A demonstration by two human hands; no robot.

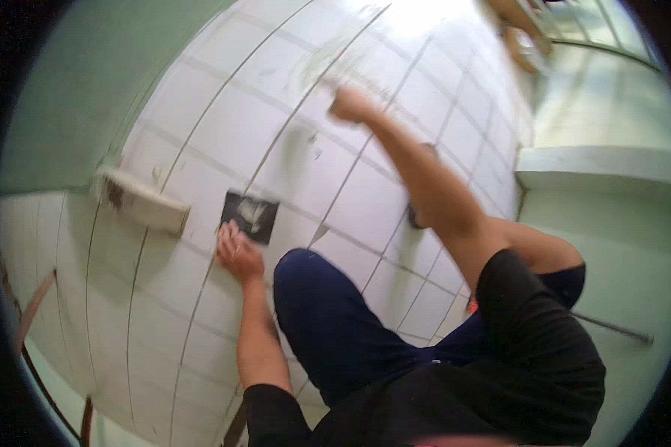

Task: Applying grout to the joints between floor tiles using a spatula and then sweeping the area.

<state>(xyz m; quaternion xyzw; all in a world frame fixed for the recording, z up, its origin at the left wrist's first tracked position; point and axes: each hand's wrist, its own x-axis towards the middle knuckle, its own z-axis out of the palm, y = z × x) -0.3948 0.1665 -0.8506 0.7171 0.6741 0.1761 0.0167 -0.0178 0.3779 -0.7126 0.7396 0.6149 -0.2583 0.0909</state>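
A flat, dark, square piece (267, 224) with a pale smear across it lies on the white tiled floor (224, 119). My left hand (240, 252) rests at its near left corner, fingers spread and touching its edge. Farther off and to the right, my right hand (350, 104) is closed above the floor. Motion blurs it, and whatever may be in its fingers cannot be made out. A greyish smudge (335, 63) marks the tiles just beyond that hand. Small dark specks (312, 138) lie between the hand and the dark square.
On the left, a low whitish ledge (145, 203) juts from the corner of a pale green wall (74, 97). My bent knee (309, 279) is close to the dark square. At the right stands a pale raised step (596, 160); a thin dark rod (611, 325) lies below it.
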